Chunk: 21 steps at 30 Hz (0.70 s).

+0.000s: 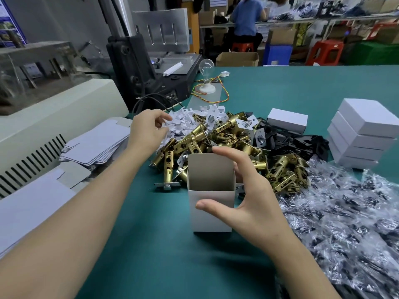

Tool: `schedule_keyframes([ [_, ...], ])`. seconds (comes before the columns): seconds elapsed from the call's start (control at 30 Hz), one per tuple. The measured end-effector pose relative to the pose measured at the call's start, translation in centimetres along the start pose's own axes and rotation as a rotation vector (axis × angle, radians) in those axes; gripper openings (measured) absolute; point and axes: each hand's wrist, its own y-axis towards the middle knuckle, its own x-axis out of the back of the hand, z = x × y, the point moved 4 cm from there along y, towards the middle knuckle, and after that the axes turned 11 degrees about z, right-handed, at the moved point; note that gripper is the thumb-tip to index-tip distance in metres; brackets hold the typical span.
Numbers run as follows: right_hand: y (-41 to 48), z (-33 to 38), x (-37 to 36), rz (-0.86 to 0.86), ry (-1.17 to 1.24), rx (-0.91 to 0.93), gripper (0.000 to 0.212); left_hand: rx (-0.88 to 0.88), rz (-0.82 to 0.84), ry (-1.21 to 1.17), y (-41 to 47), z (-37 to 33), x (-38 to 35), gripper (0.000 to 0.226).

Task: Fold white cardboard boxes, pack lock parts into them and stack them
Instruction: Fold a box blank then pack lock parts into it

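**Inspector:** Where did the box (210, 198) stand?

**Clerk:** Upright on the green table (151, 244), top open, at 6 o'clock from the brass latches (218, 141). The right hand (248, 190) was spread wide around it, thumb on the near wall, fingers at the far right edge.

**Inspector:** The left hand (146, 130)?

**Clerk:** At 11 o'clock from the box, fingers curled into the white card inserts (183, 124). Whether it gripped one, I could not tell.

**Inspector:** Other stock?

**Clerk:** Flat blanks (97, 143) lay at 9 o'clock. Four closed boxes (362, 134) were stacked at 2 o'clock, one single box (287, 119) at 1 o'clock. Black plates (302, 141) lay beside the latches; bagged parts (345, 223) at 3 o'clock.
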Motion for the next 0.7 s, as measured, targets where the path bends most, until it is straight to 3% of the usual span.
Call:
schedule_keyframes([
  [0.13,-0.1,0.0,0.1,0.005,0.018,-0.014,0.081,-0.038,-0.093,-0.506,-3.3,-1.7,2.8,0.027],
  [0.23,-0.2,-0.1,0.0,0.015,0.018,-0.031,0.076,-0.248,-0.291,-0.702,-7.4,-4.8,6.7,0.029],
  [0.33,-0.2,0.0,0.0,0.032,-0.006,-0.059,0.073,-0.485,-0.194,-0.723,-12.4,-9.1,7.3,0.028],
  [0.43,-0.3,0.3,0.1,0.035,0.005,-0.057,0.072,-0.592,-0.025,-0.582,-15.7,-11.6,5.2,0.020],
  [0.53,-0.3,0.6,-0.1,0.021,0.003,-0.040,0.070,-0.594,-0.007,-0.412,-16.4,-11.8,3.9,0.015],
  [0.7,-0.5,0.7,-0.1,0.022,0.060,-0.023,0.074,-0.524,-0.112,-0.387,-16.2,-11.0,3.7,0.012],
])
